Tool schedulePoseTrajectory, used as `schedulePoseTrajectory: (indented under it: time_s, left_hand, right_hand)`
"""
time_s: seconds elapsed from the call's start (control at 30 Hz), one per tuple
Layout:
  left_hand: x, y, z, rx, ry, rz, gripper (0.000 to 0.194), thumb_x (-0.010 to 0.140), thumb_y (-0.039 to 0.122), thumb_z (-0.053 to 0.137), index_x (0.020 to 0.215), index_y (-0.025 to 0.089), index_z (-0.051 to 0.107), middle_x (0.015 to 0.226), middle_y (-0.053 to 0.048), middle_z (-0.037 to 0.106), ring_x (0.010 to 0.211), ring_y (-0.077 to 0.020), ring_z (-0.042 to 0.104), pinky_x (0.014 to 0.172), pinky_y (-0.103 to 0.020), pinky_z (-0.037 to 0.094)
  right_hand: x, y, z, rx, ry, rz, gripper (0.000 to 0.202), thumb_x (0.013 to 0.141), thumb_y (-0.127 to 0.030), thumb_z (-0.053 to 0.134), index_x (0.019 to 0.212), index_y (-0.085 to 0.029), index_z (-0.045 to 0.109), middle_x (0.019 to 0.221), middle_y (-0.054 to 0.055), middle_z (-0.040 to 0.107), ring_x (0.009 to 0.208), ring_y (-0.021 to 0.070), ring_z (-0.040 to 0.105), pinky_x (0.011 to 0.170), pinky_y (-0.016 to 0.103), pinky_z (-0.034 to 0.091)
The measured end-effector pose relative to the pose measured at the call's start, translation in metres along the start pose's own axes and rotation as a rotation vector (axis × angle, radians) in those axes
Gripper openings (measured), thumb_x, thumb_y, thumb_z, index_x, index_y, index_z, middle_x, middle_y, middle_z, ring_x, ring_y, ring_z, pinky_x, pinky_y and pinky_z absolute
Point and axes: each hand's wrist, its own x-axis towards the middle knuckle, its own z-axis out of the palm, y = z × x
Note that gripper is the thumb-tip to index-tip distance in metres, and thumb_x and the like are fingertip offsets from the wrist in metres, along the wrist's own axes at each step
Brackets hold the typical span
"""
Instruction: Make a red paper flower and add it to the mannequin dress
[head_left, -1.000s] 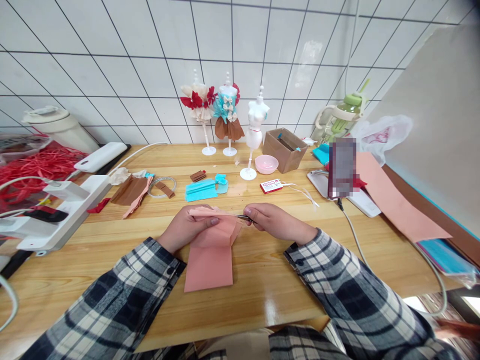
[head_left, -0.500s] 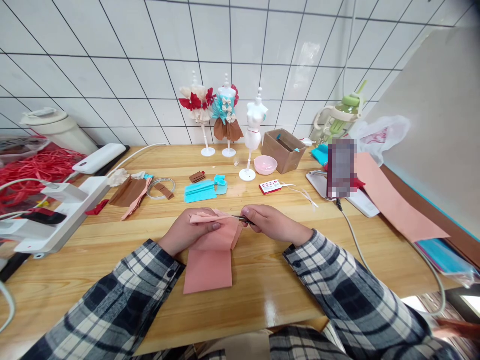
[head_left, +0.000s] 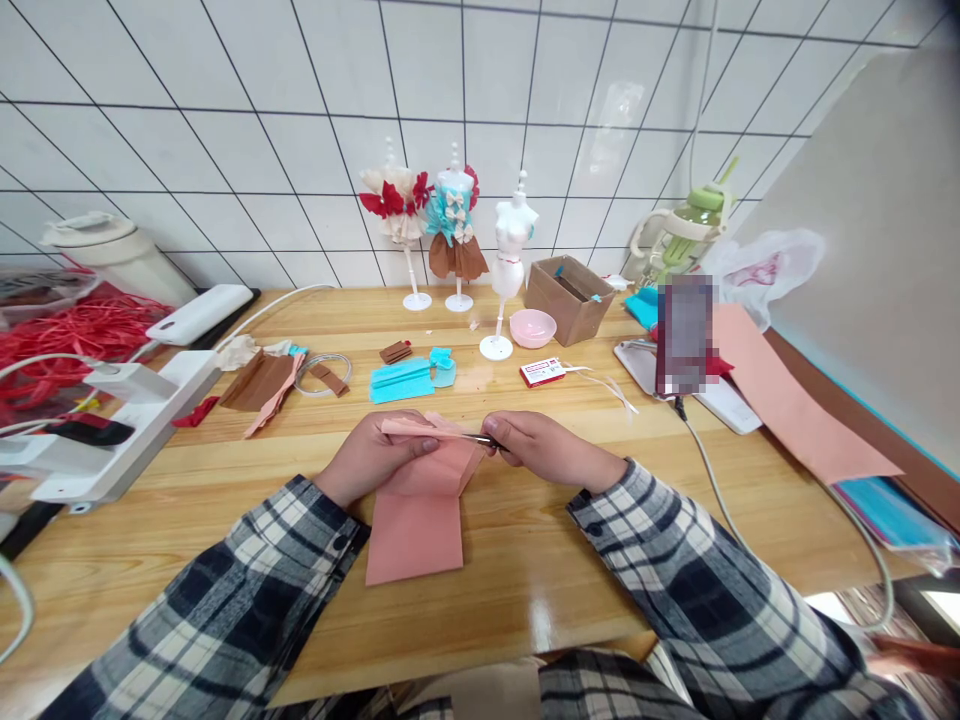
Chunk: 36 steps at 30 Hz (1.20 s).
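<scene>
Salmon-pink crepe paper point(head_left: 417, 535) hangs from my left hand point(head_left: 379, 452), which is closed on its folded upper part with the thumb on top. My right hand point(head_left: 536, 448) is wrapped round a small pair of scissors point(head_left: 486, 440). The blades point left into the right end of the folded paper; their tips are hidden by it. The lower flap of the paper reaches down toward the wooden table point(head_left: 525, 570). Beyond my hands lie a folded turquoise paper piece point(head_left: 401, 380) and a red-and-white small box point(head_left: 541, 373) with white strings.
Two dressed mini mannequins point(head_left: 456, 230) and a bare white one point(head_left: 511, 260) stand at the back, by a brown box point(head_left: 570, 300) and pink bowl point(head_left: 532, 328). A power strip point(head_left: 142, 430) is left; a phone point(head_left: 684, 335) on a stand and pink paper point(head_left: 810, 400) are right.
The scissor blades have moved slightly left into the folded paper. Both hands otherwise keep their places and grips, and the view has shifted a little.
</scene>
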Motion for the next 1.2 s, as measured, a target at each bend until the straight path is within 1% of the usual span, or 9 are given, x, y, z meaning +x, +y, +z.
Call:
schedulePoseTrajectory:
  time_s: [0.17,0.3,0.63,0.83,1.03,1.2]
  left_hand:
    - [-0.0001,-0.0027,-0.0004,0.024,0.041,0.019,0.021,0.07,0.036,0.07,0.073,0.016,0.069,0.079,-0.004,0.071,0.076,-0.0189,0.064,0.071,-0.027,0.051]
    - [0.0003,-0.0026,-0.0017,0.026,0.079,0.035,0.02,0.069,0.035,0.072,0.071,0.015,0.07,0.077,-0.004,0.07,0.074,-0.0185,0.064,0.068,-0.026,0.05]
    - [0.0002,0.0004,0.0,0.016,0.053,0.09,0.016,0.071,0.031,0.071,0.068,0.016,0.069,0.074,-0.003,0.069,0.072,-0.017,0.064,0.068,-0.025,0.049]
    - [-0.0003,0.0008,-0.0004,0.014,0.053,0.075,0.016,0.07,0.032,0.071,0.068,0.016,0.069,0.075,-0.003,0.07,0.075,-0.0181,0.064,0.07,-0.026,0.05]
    - [-0.0012,-0.0006,-0.0001,-0.006,0.059,0.039,0.017,0.069,0.033,0.072,0.07,0.016,0.069,0.075,-0.003,0.07,0.072,-0.0172,0.064,0.069,-0.025,0.05]
    - [-0.0011,-0.001,-0.0013,0.003,0.069,0.032,0.019,0.067,0.035,0.073,0.07,0.016,0.069,0.077,-0.004,0.071,0.076,-0.0194,0.065,0.072,-0.027,0.051]
  right_hand:
    - [0.0,0.003,-0.0001,0.05,0.003,-0.005,0.049,0.096,-0.051,0.02,0.079,-0.018,0.051,0.063,-0.003,0.04,0.061,0.0112,0.04,0.061,0.024,0.034]
    - [0.0004,0.0026,-0.0005,0.028,0.032,-0.001,0.047,0.096,-0.051,0.021,0.075,-0.018,0.048,0.063,-0.003,0.041,0.061,0.0109,0.039,0.061,0.024,0.034]
    - [-0.0001,0.0009,-0.0006,0.002,0.019,-0.026,0.047,0.096,-0.05,0.022,0.076,-0.018,0.05,0.063,-0.003,0.041,0.061,0.0109,0.04,0.062,0.024,0.033]
    - [-0.0003,0.0013,-0.0009,-0.007,0.019,-0.031,0.044,0.097,-0.047,0.022,0.076,-0.018,0.05,0.064,-0.003,0.041,0.062,0.0106,0.04,0.063,0.023,0.033]
    - [-0.0008,0.0005,-0.0012,0.005,-0.01,-0.008,0.045,0.097,-0.046,0.022,0.078,-0.018,0.052,0.063,-0.003,0.041,0.061,0.0106,0.04,0.063,0.024,0.034]
    - [-0.0018,0.0006,-0.0021,0.015,-0.016,-0.018,0.046,0.097,-0.046,0.023,0.08,-0.017,0.054,0.063,-0.003,0.041,0.06,0.0101,0.04,0.065,0.024,0.035]
